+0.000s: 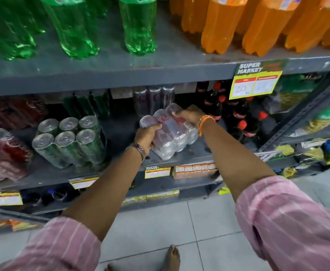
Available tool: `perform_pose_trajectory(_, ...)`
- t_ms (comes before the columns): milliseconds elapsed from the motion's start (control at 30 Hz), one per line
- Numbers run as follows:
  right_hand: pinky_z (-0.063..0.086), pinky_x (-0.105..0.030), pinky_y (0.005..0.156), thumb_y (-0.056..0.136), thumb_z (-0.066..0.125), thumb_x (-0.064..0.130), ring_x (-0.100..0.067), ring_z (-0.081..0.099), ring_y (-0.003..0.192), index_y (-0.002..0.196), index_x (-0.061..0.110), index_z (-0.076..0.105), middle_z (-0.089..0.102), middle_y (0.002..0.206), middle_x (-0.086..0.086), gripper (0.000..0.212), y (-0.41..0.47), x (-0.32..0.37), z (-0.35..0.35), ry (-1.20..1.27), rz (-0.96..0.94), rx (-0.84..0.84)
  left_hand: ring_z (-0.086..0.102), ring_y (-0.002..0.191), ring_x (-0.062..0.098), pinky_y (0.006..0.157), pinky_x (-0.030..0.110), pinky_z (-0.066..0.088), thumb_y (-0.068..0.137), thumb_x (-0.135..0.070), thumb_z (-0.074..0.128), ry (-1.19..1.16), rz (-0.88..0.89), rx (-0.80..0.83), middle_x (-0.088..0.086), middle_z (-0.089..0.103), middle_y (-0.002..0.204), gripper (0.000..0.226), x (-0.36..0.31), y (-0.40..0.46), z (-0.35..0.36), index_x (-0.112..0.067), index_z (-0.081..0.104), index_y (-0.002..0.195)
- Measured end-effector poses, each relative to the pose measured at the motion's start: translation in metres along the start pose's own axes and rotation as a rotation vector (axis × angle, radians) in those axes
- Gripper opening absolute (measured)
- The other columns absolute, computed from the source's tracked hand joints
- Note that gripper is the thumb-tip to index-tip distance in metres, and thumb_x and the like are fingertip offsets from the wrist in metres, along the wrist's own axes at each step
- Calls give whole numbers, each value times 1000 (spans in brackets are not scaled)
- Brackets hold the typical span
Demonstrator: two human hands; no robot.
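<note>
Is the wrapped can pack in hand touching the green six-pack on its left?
Apart. The head view shows bare grey shelf between the wrapped can pack and the green six-pack; the left hand and right hand grip only that pack.

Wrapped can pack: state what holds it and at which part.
Both hands hold the wrapped can pack: the left hand grips its near left side, the right hand grips its far upper end.
</note>
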State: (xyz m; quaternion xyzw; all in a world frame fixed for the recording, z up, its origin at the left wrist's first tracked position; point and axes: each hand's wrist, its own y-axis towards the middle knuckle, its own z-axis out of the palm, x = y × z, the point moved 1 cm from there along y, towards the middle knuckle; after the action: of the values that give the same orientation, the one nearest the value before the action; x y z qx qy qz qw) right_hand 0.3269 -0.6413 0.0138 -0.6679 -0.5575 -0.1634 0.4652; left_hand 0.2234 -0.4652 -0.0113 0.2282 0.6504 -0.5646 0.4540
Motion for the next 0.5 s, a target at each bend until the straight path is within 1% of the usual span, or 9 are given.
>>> perform_pose_trajectory(67, 56, -45, 102, 63, 79, 59, -33, 69, 111, 127, 7, 63, 71, 122, -12, 84, 2, -2, 1, 2, 4, 20, 73, 88, 24, 83, 39, 62, 75, -25, 81, 47, 15, -13, 7, 75, 96, 19, 2, 3, -2, -18, 68, 88)
perform_pose_trajectory(133, 55, -45, 102, 63, 81, 55, -34, 69, 113, 129, 6, 61, 70, 124, -13, 84, 2, -5, 1, 42, 2, 28, 75, 91, 27, 84, 42, 63, 70, -25, 84, 61, 23, -31, 10, 77, 100, 35, 2, 3, -4, -11, 72, 100)
perform_pose_trajectory(167, 56, -46, 101, 63, 83, 52, -34, 70, 111, 128, 5, 62, 71, 121, -13, 82, 2, -7, 0, 73, -3, 25, 75, 91, 28, 84, 42, 63, 68, -25, 85, 69, 27, -42, 11, 78, 101, 40, 2, 4, -5, -10, 73, 102)
perform_pose_trajectory(267, 61, -49, 91, 66, 87, 39, -34, 75, 98, 120, 1, 65, 75, 111, -17, 70, 1, -13, -1, 217, -15, 1, 77, 93, 31, 86, 46, 63, 58, -29, 87, 112, 85, -75, 10, 79, 96, 36, -2, 4, -10, -15, 74, 89)
perform_pose_trajectory(333, 62, -50, 88, 69, 87, 34, -34, 75, 97, 117, -1, 65, 75, 110, -19, 63, -1, -14, -2, 274, -51, -37, 76, 91, 30, 86, 46, 63, 51, -34, 87, 171, 142, -113, 9, 79, 97, 49, -7, 3, -13, -13, 73, 93)
perform_pose_trajectory(367, 61, -50, 90, 70, 86, 32, -34, 74, 100, 119, -1, 63, 74, 113, -18, 63, -3, -14, -2, 294, -74, -53, 76, 89, 27, 83, 44, 63, 50, -35, 87, 212, 177, -139, 8, 78, 98, 56, -10, 2, -15, -12, 70, 98)
perform_pose_trajectory(400, 60, -49, 92, 72, 86, 31, -32, 73, 103, 123, 0, 61, 73, 116, -15, 64, -5, -15, -2, 317, -97, -66, 74, 87, 24, 77, 40, 62, 50, -35, 88, 255, 216, -165, 5, 76, 97, 61, -13, 0, -15, -13, 65, 102)
perform_pose_trajectory(467, 58, -45, 96, 76, 84, 25, -27, 70, 105, 131, 3, 54, 70, 115, -6, 66, -11, -18, 0, 386, -143, -66, 69, 81, 14, 63, 28, 52, 51, -34, 89, 346, 302, -214, -4, 70, 93, 62, -19, -5, -15, -18, 55, 100)
perform_pose_trajectory(500, 57, -46, 97, 78, 83, 20, -26, 70, 104, 132, 4, 54, 70, 114, -5, 64, -14, -21, 2, 426, -171, -49, 67, 79, 10, 59, 25, 47, 51, -33, 89, 389, 348, -235, -8, 67, 90, 62, -20, -7, -15, -20, 52, 99)
